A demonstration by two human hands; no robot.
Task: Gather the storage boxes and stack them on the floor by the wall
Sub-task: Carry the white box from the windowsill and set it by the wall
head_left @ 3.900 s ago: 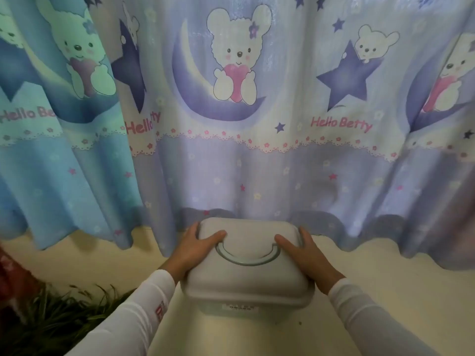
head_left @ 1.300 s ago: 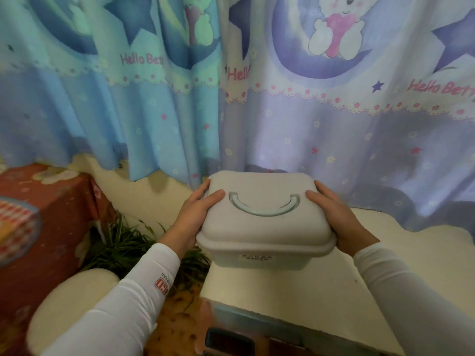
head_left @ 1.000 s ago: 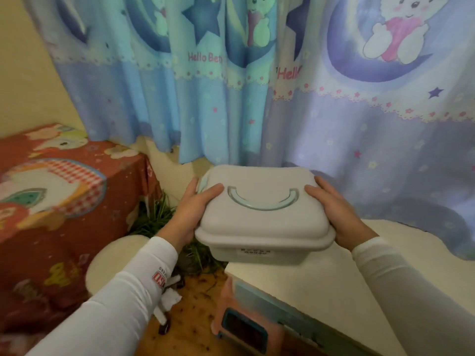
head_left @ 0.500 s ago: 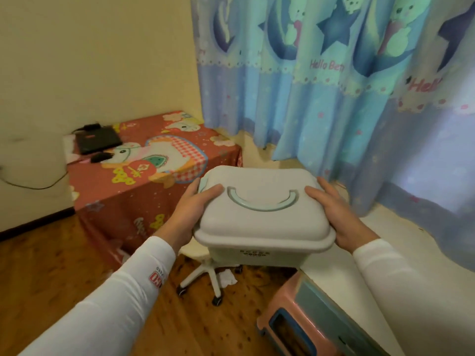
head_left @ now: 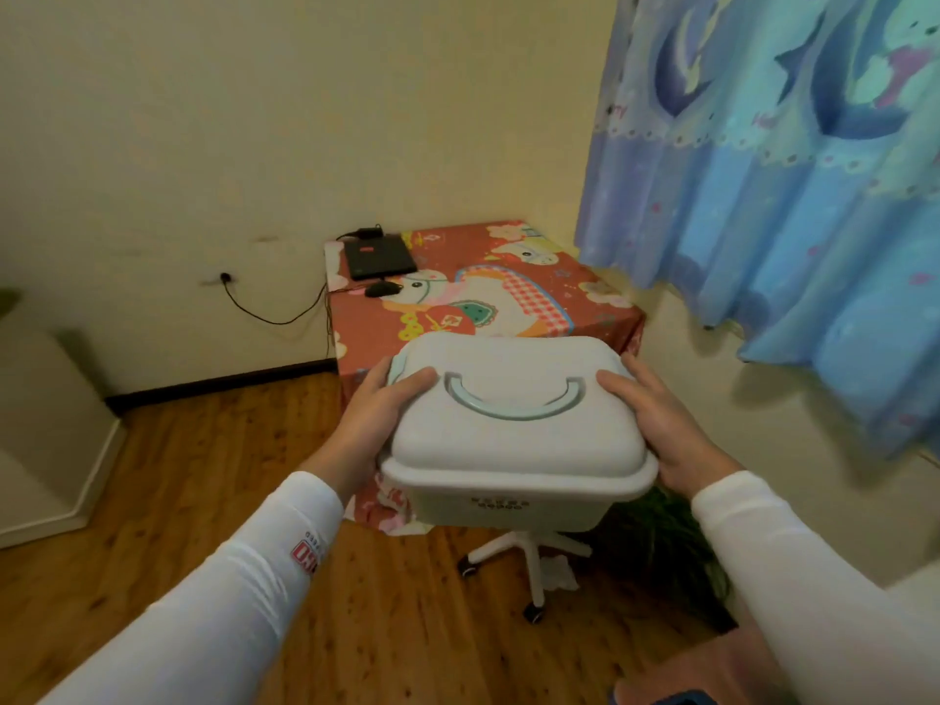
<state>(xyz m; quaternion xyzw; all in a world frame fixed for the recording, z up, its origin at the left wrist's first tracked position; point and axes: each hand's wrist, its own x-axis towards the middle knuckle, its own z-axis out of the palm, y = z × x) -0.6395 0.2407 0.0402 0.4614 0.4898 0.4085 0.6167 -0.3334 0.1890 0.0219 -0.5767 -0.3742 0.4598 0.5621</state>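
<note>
Swung from the curtain toward the bare wall at eleven o'clock, the pale grey lidded plastic storage box (head_left: 513,429) is clasped level, left hand (head_left: 374,424) and right hand (head_left: 656,429) gripping opposite sides to steady it.

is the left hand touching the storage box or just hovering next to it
Touching. The head view shows the left hand gripping the side of the storage box, with its thumb pressed on the top.

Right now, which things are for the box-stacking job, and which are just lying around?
For the job: storage box, held by left hand and right hand; wooden floor; wall.
Just lying about: laptop, mouse, red cloth, curtain, white wheeled base, plant.
</note>
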